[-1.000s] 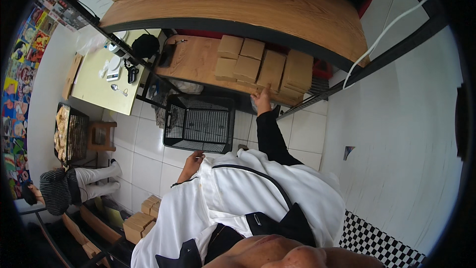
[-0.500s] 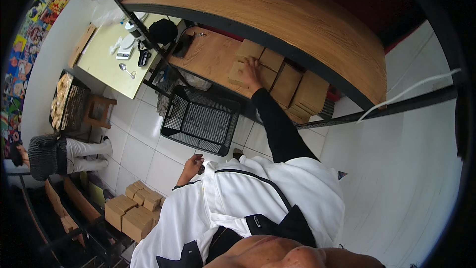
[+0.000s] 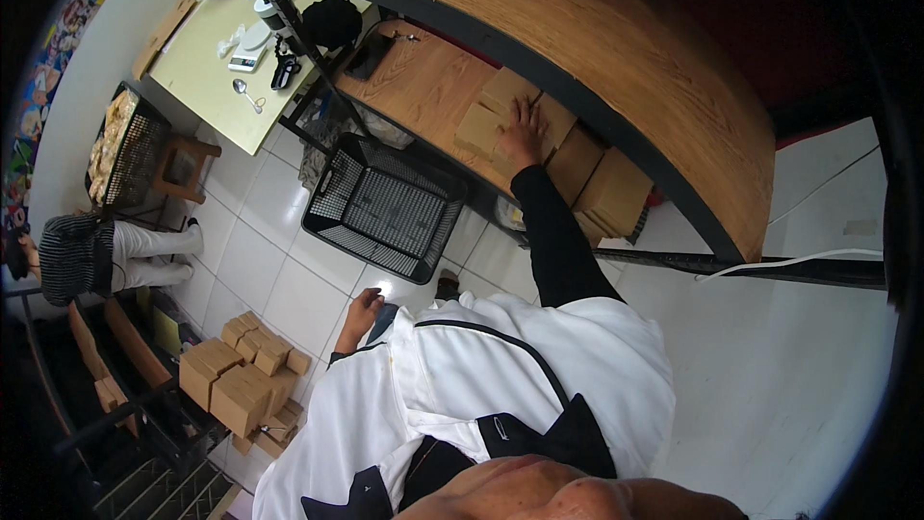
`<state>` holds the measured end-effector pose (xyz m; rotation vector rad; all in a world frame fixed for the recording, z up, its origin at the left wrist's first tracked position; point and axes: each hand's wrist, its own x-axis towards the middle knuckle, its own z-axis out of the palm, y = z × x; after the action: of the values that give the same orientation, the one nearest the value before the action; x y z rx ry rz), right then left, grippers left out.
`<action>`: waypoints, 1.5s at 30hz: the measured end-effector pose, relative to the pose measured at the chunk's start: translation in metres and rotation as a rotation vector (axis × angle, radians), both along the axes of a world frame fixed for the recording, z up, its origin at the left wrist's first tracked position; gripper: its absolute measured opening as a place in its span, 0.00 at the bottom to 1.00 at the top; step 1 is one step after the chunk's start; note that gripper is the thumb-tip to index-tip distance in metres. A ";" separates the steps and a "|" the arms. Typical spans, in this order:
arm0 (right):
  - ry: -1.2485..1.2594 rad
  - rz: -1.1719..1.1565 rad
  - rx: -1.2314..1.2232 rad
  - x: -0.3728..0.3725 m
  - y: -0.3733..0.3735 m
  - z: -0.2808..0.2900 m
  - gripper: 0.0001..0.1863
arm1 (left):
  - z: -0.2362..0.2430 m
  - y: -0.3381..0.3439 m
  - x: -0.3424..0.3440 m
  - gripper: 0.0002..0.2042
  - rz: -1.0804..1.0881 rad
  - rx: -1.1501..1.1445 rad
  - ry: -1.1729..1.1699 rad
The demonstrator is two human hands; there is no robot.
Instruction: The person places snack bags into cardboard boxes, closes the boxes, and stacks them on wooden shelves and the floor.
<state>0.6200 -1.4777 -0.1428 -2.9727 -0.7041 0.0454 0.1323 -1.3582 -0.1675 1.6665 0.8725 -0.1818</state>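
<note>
My right hand (image 3: 523, 135) reaches out over a group of small brown cardboard boxes (image 3: 483, 129) on the lower wooden shelf. Its fingers are stretched and a little apart, lying on the box tops, and no box is lifted. More cardboard boxes (image 3: 614, 195) stand close beside them, to the right of my forearm. Low at my left side hangs my left hand (image 3: 362, 313), fingers loosely bent and apart, with nothing visible in it. A black plastic crate (image 3: 390, 207) sits on the tiled floor in front of me, below the shelf edge.
An upper wooden shelf (image 3: 664, 67) overhangs the boxes. At the left, a pale table (image 3: 197, 77) holds a kitchen scale (image 3: 248, 58) and a spoon (image 3: 243, 89). A stack of cardboard boxes (image 3: 241, 395) lies behind my left side. Another person (image 3: 82, 255) stands at the far left.
My right hand has shifted slightly right and farther over the boxes, with its fingers more stretched. The view has turned a little. My left hand stays low at my side.
</note>
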 end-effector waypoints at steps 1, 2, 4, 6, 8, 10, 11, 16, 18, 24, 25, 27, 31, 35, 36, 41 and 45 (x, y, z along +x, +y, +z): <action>-0.014 -0.005 -0.013 0.001 -0.001 -0.002 0.40 | -0.004 0.001 0.003 0.15 0.009 -0.007 0.004; -0.028 -0.008 -0.025 0.001 -0.001 -0.003 0.40 | -0.007 0.003 0.005 0.15 0.042 -0.061 0.009; -0.026 -0.006 -0.028 0.004 -0.001 -0.003 0.40 | -0.013 0.003 0.009 0.15 0.086 -0.111 -0.008; 0.004 0.009 -0.009 0.006 0.002 -0.001 0.41 | -0.015 0.004 0.009 0.15 0.099 -0.116 -0.011; 0.032 0.006 0.008 0.007 0.006 0.007 0.43 | -0.008 0.005 0.011 0.15 0.072 -0.080 0.004; 0.010 0.068 0.030 0.008 0.012 0.015 0.44 | -0.007 0.005 0.009 0.15 0.072 -0.062 0.013; -0.025 0.130 0.045 0.007 0.017 0.018 0.44 | -0.007 0.005 0.007 0.15 0.072 -0.052 0.021; -0.081 0.599 -0.025 -0.017 0.053 0.005 0.35 | -0.016 0.001 -0.005 0.15 0.103 -0.088 0.026; -0.175 0.726 -0.089 -0.024 0.065 -0.023 0.27 | -0.025 -0.001 -0.010 0.15 0.109 -0.083 0.009; -0.005 0.412 -0.209 -0.021 0.081 -0.057 0.18 | -0.011 0.000 -0.014 0.15 0.116 -0.050 0.048; -0.026 0.427 -0.226 -0.022 0.082 -0.055 0.19 | -0.013 -0.001 -0.019 0.15 0.130 -0.049 0.057; -0.069 0.452 -0.261 -0.025 0.085 -0.051 0.19 | -0.018 -0.004 -0.029 0.15 0.153 -0.048 0.075; -0.128 0.409 -0.203 -0.024 0.078 -0.053 0.20 | -0.023 -0.003 -0.034 0.16 0.127 -0.046 0.097; -0.158 0.529 -0.021 -0.061 0.079 -0.043 0.23 | -0.027 -0.008 -0.040 0.16 0.164 -0.038 0.066; -0.101 0.570 0.039 -0.076 0.078 -0.038 0.24 | -0.025 -0.010 -0.039 0.16 0.167 -0.027 0.068; 0.141 0.625 0.271 -0.144 0.037 -0.056 0.26 | -0.025 -0.016 -0.044 0.15 0.189 -0.078 0.077; 0.281 0.455 0.202 -0.147 -0.006 -0.055 0.26 | -0.037 -0.021 -0.062 0.15 0.198 -0.096 0.050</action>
<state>0.4732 -1.4834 -0.1978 -2.4896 -1.2369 0.3863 0.0706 -1.3791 -0.2044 1.4821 1.0448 -0.1273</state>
